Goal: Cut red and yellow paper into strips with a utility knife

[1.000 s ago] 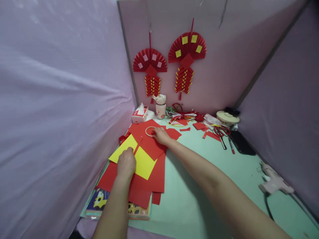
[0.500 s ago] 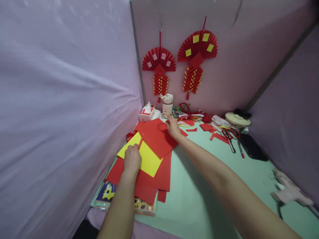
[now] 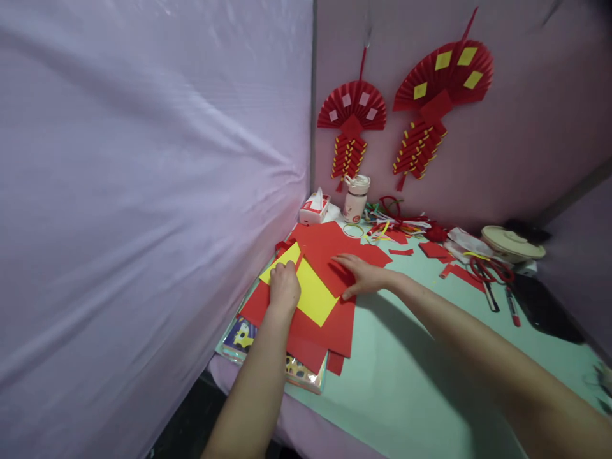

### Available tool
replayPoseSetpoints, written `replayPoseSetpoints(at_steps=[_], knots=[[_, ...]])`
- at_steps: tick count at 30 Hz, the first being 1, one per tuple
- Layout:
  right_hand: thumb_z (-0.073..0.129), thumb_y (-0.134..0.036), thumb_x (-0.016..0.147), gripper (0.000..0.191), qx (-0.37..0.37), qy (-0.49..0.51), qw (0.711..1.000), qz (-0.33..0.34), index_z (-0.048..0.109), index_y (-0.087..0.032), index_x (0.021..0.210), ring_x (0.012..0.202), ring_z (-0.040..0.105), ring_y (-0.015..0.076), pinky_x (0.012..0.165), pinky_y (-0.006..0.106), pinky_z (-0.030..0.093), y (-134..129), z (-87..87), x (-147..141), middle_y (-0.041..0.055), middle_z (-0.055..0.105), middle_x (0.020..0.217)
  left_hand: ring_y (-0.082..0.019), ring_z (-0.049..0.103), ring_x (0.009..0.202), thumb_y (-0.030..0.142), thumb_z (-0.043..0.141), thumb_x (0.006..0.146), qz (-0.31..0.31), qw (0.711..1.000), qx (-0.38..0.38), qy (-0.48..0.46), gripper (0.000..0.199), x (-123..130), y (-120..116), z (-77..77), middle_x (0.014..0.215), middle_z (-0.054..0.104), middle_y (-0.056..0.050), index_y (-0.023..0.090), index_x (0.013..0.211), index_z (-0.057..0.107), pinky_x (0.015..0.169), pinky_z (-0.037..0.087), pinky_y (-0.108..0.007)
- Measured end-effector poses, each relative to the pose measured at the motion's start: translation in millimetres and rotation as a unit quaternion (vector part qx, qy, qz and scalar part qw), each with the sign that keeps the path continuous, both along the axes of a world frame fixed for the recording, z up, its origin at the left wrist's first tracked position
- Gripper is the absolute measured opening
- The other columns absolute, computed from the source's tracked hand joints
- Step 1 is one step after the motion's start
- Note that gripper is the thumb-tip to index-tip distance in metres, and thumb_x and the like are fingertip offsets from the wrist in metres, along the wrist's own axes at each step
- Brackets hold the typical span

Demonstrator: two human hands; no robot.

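My left hand point(image 3: 285, 288) is closed over a yellow paper sheet point(image 3: 318, 299), with a narrow red paper strip point(image 3: 299, 257) sticking out past its fingers. To the right, my right hand point(image 3: 361, 275) has its fingers and thumb apart, touching the edge of a red paper sheet point(image 3: 327, 260) that partly covers the yellow one. More red sheets point(image 3: 329, 338) lie underneath, on top of plastic-wrapped patterned packs point(image 3: 306, 376). A thin pale ring point(image 3: 352, 231), perhaps a tape roll, lies behind the red sheets.
At the back stand a tissue pack point(image 3: 314, 210) and a white bottle point(image 3: 356, 199). Cords point(image 3: 401, 223), red paper scraps point(image 3: 400, 252), red-handled scissors point(image 3: 488, 268), a pen point(image 3: 512, 307) and a black phone-like slab point(image 3: 545, 309) lie rightward. Two red fan ornaments point(image 3: 351, 108) hang on the wall.
My right hand has let go of the pale ring, come nearer and spread its fingers over the red sheet. My left hand stays at the strip. The view has turned left.
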State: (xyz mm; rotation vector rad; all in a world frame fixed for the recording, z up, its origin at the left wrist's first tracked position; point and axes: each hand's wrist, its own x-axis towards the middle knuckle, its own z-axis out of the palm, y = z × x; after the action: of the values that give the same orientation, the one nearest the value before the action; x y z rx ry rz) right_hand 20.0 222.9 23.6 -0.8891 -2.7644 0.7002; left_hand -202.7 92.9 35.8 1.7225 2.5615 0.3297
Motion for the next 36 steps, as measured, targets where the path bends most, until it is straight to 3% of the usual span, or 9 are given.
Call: replayPoseSetpoints(at_steps=[6,11,17,21,26,29,31,34,36], knots=[[0.069,-0.064,0.078,0.073,0.047,0.051,0.998,0.007,0.058,-0.023,0.137,0.131,0.051,0.0334,0.105,0.044,0.044,-30.9,-11.0,14.0,0.015,0.055,0.143,-0.027,0.064,0.105,0.003,0.042,0.089,0.008,1.0,0.012,-0.021,0.036,-4.1,3.6,-6.7,0.113,0.063,-0.017,0.013,0.117,0.063,0.089,0.047,-0.033],[0.045,-0.058,0.095,0.044,0.104,0.247,0.953,-0.141,0.072,-0.023,0.095,0.094,0.066,0.0244,0.083,0.036,0.051,-39.3,-14.1,17.6,0.0096,0.073,0.101,-0.027,0.065,0.108,0.002,0.038,0.089,0.012,0.999,0.034,-0.032,0.043,-7.6,7.8,-12.8,0.116,0.065,-0.018,0.013,0.125,0.059,0.089,0.048,-0.034],[0.018,-0.059,0.1,0.059,0.158,0.428,0.81,-0.368,0.06,-0.018,0.09,0.071,0.053,0.0174,0.065,0.031,0.045,-33.3,30.4,43.5,0.0033,0.058,0.076,-0.027,0.066,0.109,-0.001,0.037,0.087,0.018,0.997,0.061,-0.043,0.046,-10.5,10.9,-10.8,0.113,0.068,-0.018,0.011,0.126,0.058,0.087,0.049,-0.034],[0.049,-0.062,0.091,0.044,0.115,0.612,0.683,-0.381,0.054,-0.021,0.078,0.061,0.045,0.0121,0.059,0.026,0.042,-55.4,65.5,82.6,-0.0032,0.049,0.068,-0.03,0.064,0.111,0.004,0.045,0.087,0.023,0.996,0.071,-0.042,0.043,-5.0,9.4,-6.7,0.115,0.066,-0.02,0.012,0.128,0.058,0.092,0.049,-0.038],[0.061,-0.051,0.089,0.036,0.219,0.658,0.603,-0.395,0.057,-0.019,0.075,0.062,0.048,0.0114,0.062,0.027,0.044,-125.1,92.0,148.8,-0.0032,0.051,0.068,-0.04,0.048,0.128,0.028,0.065,0.086,0.027,0.994,0.098,-0.027,0.062,15.5,2.8,9.1,0.137,0.05,-0.023,0.016,0.143,0.045,0.098,0.046,-0.053],[0.054,-0.039,0.097,0.03,0.383,0.536,0.637,-0.401,0.067,-0.018,0.08,0.067,0.058,0.0141,0.064,0.028,0.046,-183.2,95.4,177.0,0.0002,0.059,0.069,-0.039,0.045,0.131,0.031,0.067,0.086,-0.022,0.991,0.122,-0.042,0.06,30.4,-6.7,28.7,0.137,0.05,-0.021,0.018,0.141,0.047,0.101,0.045,-0.056],[0.05,-0.026,0.098,0.022,0.458,0.398,0.719,-0.34,0.071,-0.019,0.103,0.09,0.067,0.0195,0.08,0.033,0.051,-218.2,87.7,182.4,0.0064,0.071,0.092,-0.038,0.046,0.131,0.031,0.07,0.084,-0.082,0.984,0.142,-0.075,0.064,43.5,-21.0,39.6,0.135,0.051,-0.02,0.017,0.141,0.045,0.103,0.044,-0.056],[0.053,-0.012,0.094,0.029,0.456,0.223,0.848,-0.154,0.068,-0.022,0.117,0.105,0.068,0.0214,0.089,0.034,0.053,-252.2,57.3,172.4,0.0092,0.073,0.111,-0.031,0.05,0.129,0.022,0.071,0.082,-0.228,0.939,0.208,-0.152,0.07,73.8,-60.2,38.3,0.134,0.051,-0.015,0.02,0.144,0.04,0.108,0.043,-0.05],[0.057,-0.012,0.093,0.028,0.445,0.17,0.87,-0.124,0.068,-0.022,0.117,0.102,0.069,0.0215,0.088,0.034,0.055,-263.7,28.0,158.1,0.0087,0.074,0.111,-0.028,0.053,0.127,0.018,0.07,0.082,-0.307,0.905,0.208,-0.208,0.072,100.2,-94.5,22.4,0.138,0.047,-0.014,0.024,0.146,0.037,0.103,0.049,-0.044]])
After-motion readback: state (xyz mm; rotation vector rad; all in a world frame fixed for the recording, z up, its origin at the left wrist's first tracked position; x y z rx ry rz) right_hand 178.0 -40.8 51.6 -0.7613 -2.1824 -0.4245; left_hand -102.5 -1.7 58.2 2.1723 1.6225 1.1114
